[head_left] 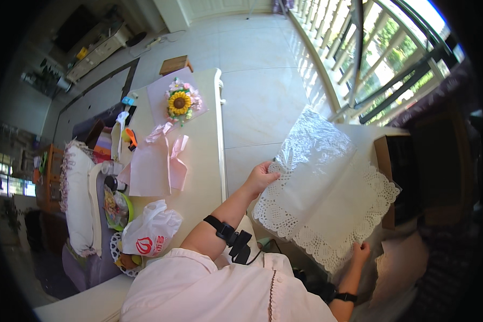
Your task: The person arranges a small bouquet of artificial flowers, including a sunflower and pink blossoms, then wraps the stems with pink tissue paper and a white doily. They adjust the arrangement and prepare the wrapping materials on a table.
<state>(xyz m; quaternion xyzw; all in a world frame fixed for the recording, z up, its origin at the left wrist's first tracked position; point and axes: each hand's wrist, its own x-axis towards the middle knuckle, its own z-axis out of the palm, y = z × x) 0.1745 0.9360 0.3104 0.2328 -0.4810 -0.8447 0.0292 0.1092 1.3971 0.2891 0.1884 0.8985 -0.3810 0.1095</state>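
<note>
Before me are white lace-edged paper doilies (326, 209) in a clear plastic sleeve (316, 139), which sticks out, crinkled and shiny, past their far end. My left hand (263, 177) pinches the sleeve and lacy border at the left, thumb on top. At the near right corner, the curled fingers of my right hand (361, 253) grip the sleeve's edge. On the table to my left lie pale pink wrapping paper (149, 173) with folded strips and a sunflower bouquet (180, 102) with pink blossoms, on a lilac sheet (157, 98).
A white plastic bag (153, 227) with red print, a green bowl (129, 211) and orange-handled scissors (131, 139) are on the cream table (203, 161). A cardboard box (382, 155) stands at right, below a balustrade (370, 52). A wooden stool (176, 64) is beyond the table.
</note>
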